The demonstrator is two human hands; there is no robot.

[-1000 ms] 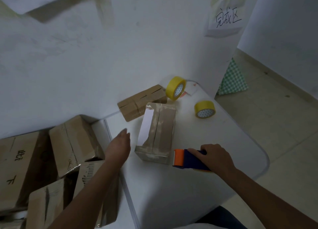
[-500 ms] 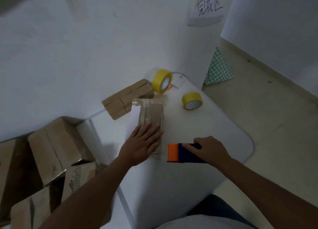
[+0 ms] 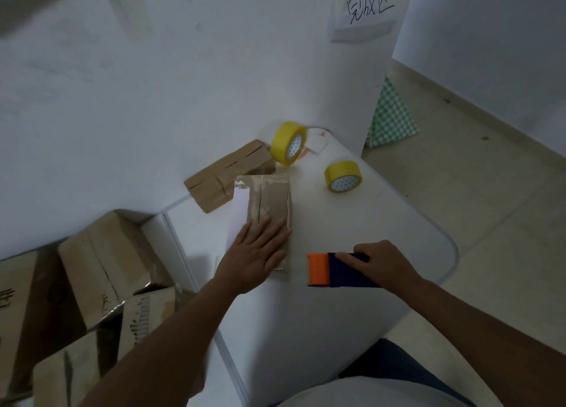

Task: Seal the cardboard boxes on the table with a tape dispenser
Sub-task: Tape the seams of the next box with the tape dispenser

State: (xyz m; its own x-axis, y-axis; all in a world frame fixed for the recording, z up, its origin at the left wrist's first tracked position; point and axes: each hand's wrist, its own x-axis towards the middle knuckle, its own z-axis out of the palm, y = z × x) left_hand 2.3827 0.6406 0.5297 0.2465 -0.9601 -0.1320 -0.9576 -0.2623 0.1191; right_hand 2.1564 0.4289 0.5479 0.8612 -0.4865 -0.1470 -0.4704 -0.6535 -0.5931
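We press our flat left hand on one cardboard box, our right hand gripping one tape dispenser beside it, two yellow tape rolls beyond.

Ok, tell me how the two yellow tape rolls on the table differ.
The far tape roll stands tilted on its edge by the wall, beside the flattened cardboard box. The near tape roll lies flat on the table, apart from the boxes. Both are yellow with a patterned white core, and neither hand touches them.
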